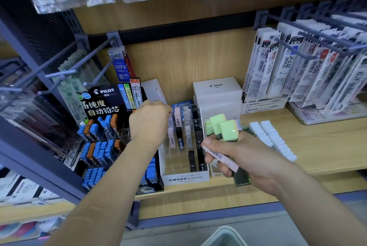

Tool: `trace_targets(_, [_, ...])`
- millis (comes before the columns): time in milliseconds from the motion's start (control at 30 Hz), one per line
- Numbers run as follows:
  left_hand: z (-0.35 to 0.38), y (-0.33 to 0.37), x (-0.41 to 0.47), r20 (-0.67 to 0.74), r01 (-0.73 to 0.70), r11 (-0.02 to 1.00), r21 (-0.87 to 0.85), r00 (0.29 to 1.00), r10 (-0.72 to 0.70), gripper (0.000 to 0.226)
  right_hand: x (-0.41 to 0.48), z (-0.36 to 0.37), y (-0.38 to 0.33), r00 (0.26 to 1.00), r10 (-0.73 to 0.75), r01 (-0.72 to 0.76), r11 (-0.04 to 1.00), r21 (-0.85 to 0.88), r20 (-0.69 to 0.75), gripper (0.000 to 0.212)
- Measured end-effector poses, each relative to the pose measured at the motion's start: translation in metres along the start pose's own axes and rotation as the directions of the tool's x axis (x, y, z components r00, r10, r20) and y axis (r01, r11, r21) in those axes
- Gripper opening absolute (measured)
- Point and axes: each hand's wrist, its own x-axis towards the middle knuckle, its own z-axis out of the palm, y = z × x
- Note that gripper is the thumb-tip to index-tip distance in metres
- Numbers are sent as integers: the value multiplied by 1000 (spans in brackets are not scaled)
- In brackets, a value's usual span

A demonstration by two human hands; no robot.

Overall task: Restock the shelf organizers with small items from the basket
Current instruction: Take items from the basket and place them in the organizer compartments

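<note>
A clear MONO graph MG organizer (185, 178) stands on the wooden shelf, with pink, grey and black lead cases in its slots. My left hand (149, 121) reaches into the organizer's upper left corner, fingers curled toward a pale pink case there; whether it grips that case is hidden. My right hand (234, 156) grips a bundle of lead cases (223, 129) with green caps, along with a pink case bearing a barcode. A corner of the grey basket (225, 236) shows at the bottom edge.
A black Pilot lead display (103, 136) with blue and orange cases stands to the left. White Pilot boxes (217, 91) sit behind the organizer, white cases (272, 138) lie in rows to the right. Refill packets (309, 67) hang on metal hooks (294, 47) above.
</note>
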Motion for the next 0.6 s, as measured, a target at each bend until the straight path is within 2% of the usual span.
trace_targets(67, [-3, -2, -2, -71, -30, 995, -92, 997, 24, 13, -1, -1, 1, 1000, 4, -4, 1000, 14, 20, 14])
trace_targets(133, [-22, 4, -3, -53, -10, 941, -339, 999, -8, 11, -1, -1, 1, 999, 7, -8, 1000, 29, 32, 13])
trace_targets(167, [-37, 10, -3, 10, 37, 851, -525, 999, -37, 15, -2, -2, 0, 999, 9, -11, 999, 39, 35, 12])
trace_targets(200, [-53, 16, -5, 119, 115, 693, -712, 992, -42, 18, -2, -2, 0, 999, 11, -13, 999, 49, 38, 12])
trace_targets(233, [-69, 24, -7, 250, 202, 517, -832, 968, 24, 21, -2, -1, 0, 999, 11, -14, 998, 55, 43, 12])
trace_targets(267, [-81, 32, -11, 347, 263, 413, -872, 927, 142, 26, -3, -1, 0, 999, 7, -9, 999, 53, 50, 12])
trace_targets(333, [-90, 45, -19, 422, 291, 377, -880, 842, 336, 31, -3, 2, 1, 997, -13, 11, 999, 32, 70, 11])
trace_targets(367, [-90, 48, -22, 426, 288, 369, -884, 822, 379, 30, -2, 4, 2, 996, -25, 24, 1000, 21, 84, 9])
trace_targets(600, [-86, 42, -22, 411, 341, 241, -909, 832, 372, 16, -4, 2, 4, 995, -22, 27, 999, -45, 95, 13])
